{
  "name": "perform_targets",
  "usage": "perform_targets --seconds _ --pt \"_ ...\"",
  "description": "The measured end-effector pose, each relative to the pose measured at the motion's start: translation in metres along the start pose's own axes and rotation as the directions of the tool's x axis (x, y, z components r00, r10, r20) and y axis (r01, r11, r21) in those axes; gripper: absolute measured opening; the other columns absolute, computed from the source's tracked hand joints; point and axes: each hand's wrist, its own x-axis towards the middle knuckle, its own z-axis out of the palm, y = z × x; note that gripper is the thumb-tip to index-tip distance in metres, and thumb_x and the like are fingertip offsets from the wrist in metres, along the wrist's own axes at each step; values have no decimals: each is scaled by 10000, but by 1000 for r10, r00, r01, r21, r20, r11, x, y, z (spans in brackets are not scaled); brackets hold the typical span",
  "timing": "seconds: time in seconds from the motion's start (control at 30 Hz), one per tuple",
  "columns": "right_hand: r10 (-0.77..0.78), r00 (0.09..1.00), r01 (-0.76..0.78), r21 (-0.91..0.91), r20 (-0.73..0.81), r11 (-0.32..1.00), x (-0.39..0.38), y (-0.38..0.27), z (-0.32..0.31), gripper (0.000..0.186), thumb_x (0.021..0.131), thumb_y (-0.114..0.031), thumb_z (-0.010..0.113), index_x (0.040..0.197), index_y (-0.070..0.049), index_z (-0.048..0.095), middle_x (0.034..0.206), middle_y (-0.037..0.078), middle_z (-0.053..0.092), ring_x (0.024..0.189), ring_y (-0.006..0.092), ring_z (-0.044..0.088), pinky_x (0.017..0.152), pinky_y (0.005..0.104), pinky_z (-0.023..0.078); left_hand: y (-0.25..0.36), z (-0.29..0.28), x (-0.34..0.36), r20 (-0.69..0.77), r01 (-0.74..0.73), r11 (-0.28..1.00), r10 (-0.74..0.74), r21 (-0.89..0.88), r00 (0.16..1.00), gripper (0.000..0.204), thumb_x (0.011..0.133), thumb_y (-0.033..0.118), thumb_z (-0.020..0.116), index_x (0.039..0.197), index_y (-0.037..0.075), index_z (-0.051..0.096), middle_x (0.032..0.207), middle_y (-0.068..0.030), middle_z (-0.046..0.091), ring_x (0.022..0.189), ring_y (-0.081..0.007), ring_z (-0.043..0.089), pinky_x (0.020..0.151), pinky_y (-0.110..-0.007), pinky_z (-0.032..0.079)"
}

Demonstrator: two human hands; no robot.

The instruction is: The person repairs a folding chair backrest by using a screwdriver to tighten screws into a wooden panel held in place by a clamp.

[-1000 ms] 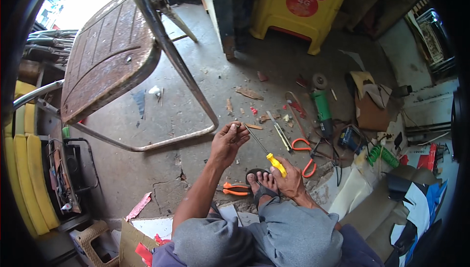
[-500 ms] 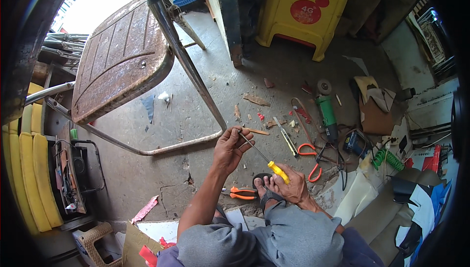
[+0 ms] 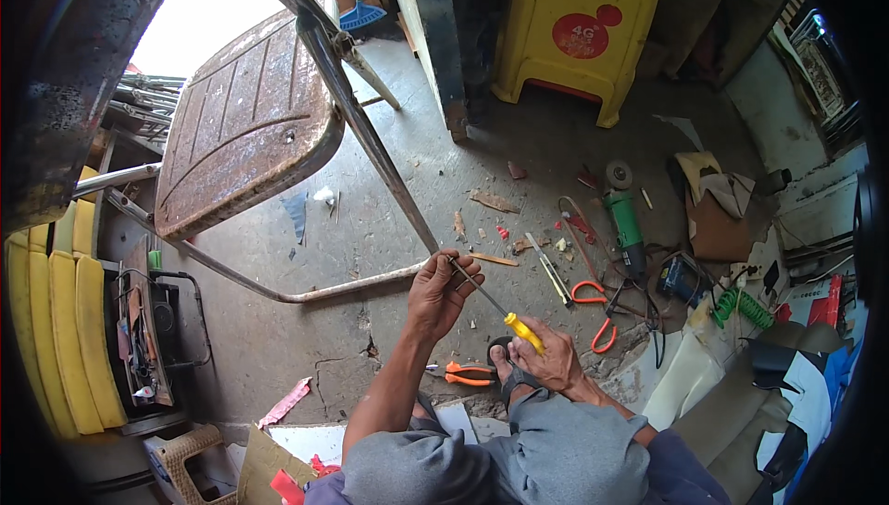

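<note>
- Head view: the right hand (image 3: 553,359) wraps its fingers around the yellow handle of a screwdriver (image 3: 524,331).
- The screwdriver slants between both hands, tip toward the left hand (image 3: 435,299).
- The left fingertips bunch at that tip; I cannot tell what they pinch.
- Orange-handled pliers (image 3: 470,374) lie on the floor (image 3: 278,338) near the feet.
- A rusty chair (image 3: 255,125) stands ahead, left.
</note>
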Motion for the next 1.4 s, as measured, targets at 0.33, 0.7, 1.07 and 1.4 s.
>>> perform_targets --seconds 0.33,0.7,1.07,1.4 --pt "-313 939 330 106 -144 938 44 -109 -22 393 942 -217 656 1270 -18 571 957 238 683 861 378 719 726 412 563 101 124 -3 199 -213 977 211 -10 957 284 1006 253 589 1219 67 622 1134 -109 694 1076 -257 678 961 -427 560" --pt "-763 553 754 -189 -336 629 74 -309 -68 394 963 -140 619 1293 60 539 1006 308 671 884 416 713 731 436 575 227 296 -51 475 -532 840 513 -107 715 309 1036 145 512 1313 15 558 1312 -157 626 1188 -258 636 1028 -403 549" --pt "-774 511 726 -296 -373 621 66 -328 -68 417 963 -160 621 1305 67 548 1028 310 677 907 411 718 762 446 584 226 311 -61 510 -508 844 516 -168 688 361 1028 164 534 1373 63 511 1332 -154 610 1201 -278 627 1027 -415 546" --pt "-741 558 684 -298 -374 666 58 -340 -68 408 963 -163 620 1296 65 562 1002 301 684 900 405 720 752 438 587 233 310 -61 505 -523 842 511 -132 695 355 1029 204 545 1351 57 517 1321 -133 605 1202 -267 610 1040 -411 528"
